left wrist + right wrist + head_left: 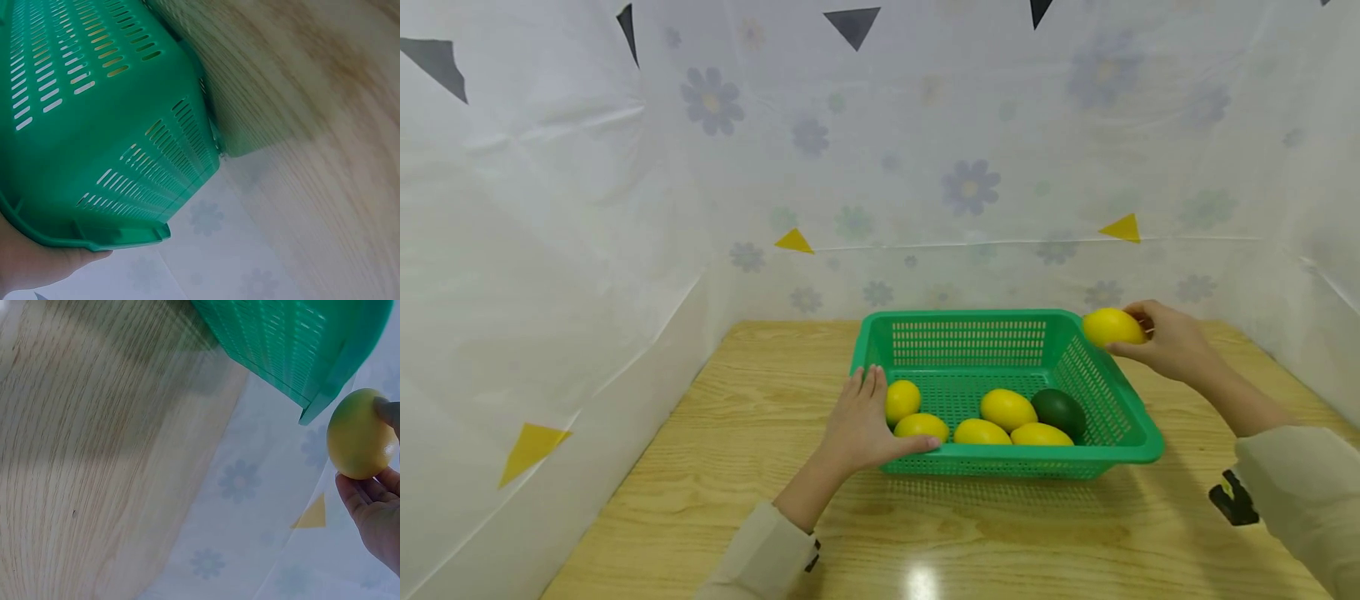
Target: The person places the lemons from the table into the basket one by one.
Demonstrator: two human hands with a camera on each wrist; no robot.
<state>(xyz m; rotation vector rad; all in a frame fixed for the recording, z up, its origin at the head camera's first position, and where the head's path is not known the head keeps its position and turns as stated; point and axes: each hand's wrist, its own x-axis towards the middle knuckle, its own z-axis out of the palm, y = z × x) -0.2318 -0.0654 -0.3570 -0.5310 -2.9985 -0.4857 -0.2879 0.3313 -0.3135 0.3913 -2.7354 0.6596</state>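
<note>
A lemon [1113, 327] is held in my right hand [1172, 342] just beyond the right rim of a green plastic basket [970, 452]. In the right wrist view, thumb and fingers pinch this lemon [359, 434] from opposite sides, apart from the basket [325, 381]. My left hand [861, 425] rests on the basket's front left corner, fingers over the left rim and thumb along the front one. Several lemons [1007, 409] lie inside toward the front, beside a dark green oval fruit [1059, 414]. The left wrist view shows the basket's slotted wall [94, 125].
The basket stands on a wood-grain table [760, 400]. White sheeting [910, 167] with flowers and triangles encloses the back and sides. A black strap piece [1234, 498] hangs by the right sleeve.
</note>
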